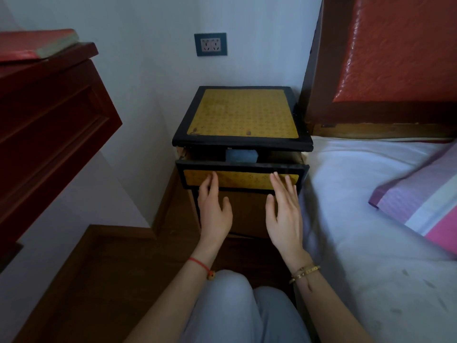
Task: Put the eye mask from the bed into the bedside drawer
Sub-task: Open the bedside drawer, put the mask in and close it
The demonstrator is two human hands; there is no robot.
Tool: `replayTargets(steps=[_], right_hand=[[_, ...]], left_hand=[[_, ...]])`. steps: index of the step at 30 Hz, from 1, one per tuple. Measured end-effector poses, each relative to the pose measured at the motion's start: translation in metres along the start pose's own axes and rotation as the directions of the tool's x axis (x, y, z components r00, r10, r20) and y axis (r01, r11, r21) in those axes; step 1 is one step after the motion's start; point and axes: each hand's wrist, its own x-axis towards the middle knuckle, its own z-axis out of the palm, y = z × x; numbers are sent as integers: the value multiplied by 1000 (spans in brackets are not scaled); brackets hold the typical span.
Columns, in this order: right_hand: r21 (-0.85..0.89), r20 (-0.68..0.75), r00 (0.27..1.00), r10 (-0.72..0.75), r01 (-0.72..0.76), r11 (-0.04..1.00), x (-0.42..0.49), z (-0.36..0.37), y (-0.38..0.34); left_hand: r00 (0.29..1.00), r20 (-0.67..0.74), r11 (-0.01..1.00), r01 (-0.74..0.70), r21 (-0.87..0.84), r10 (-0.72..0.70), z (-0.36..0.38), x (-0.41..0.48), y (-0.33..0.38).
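Note:
The bedside cabinet [243, 115] has a black frame and a yellow patterned top. Its top drawer [241, 179] stands pulled out a short way. In the gap under the cabinet top a grey-blue soft thing [241, 155] lies inside the drawer; I take it for the eye mask. My left hand [214, 209] rests flat with its fingertips on the left part of the drawer front. My right hand [285, 211] is flat too, fingertips on the right part of the front. Both hands hold nothing.
The bed [371, 219] with a white sheet lies to the right, with a striped pink and purple pillow [425, 201] and a red padded headboard [395, 45]. A dark red wooden dresser [44, 125] juts in at the left. A wall socket [210, 44] sits above the cabinet.

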Motion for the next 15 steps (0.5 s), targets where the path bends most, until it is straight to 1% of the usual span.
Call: replayTargets(steps=[3, 6, 9, 12, 15], right_hand=[[12, 16, 999, 30, -30, 999, 13, 3, 0], [6, 42, 997, 61, -61, 998, 25, 5, -1], [5, 74, 992, 103, -103, 995, 37, 7, -2], [8, 111, 985, 132, -134, 991, 47, 7, -2], [27, 147, 978, 145, -150, 988, 53, 7, -1]], left_hand=[[994, 106, 1000, -12, 12, 11, -5, 16, -4], [981, 194, 1000, -1, -12, 3, -11, 32, -7], [964, 265, 999, 14, -37, -4, -16, 46, -11], [942, 336, 999, -2, -32, 12, -19, 58, -13], [927, 375, 995, 30, -90, 6, -23, 65, -17]])
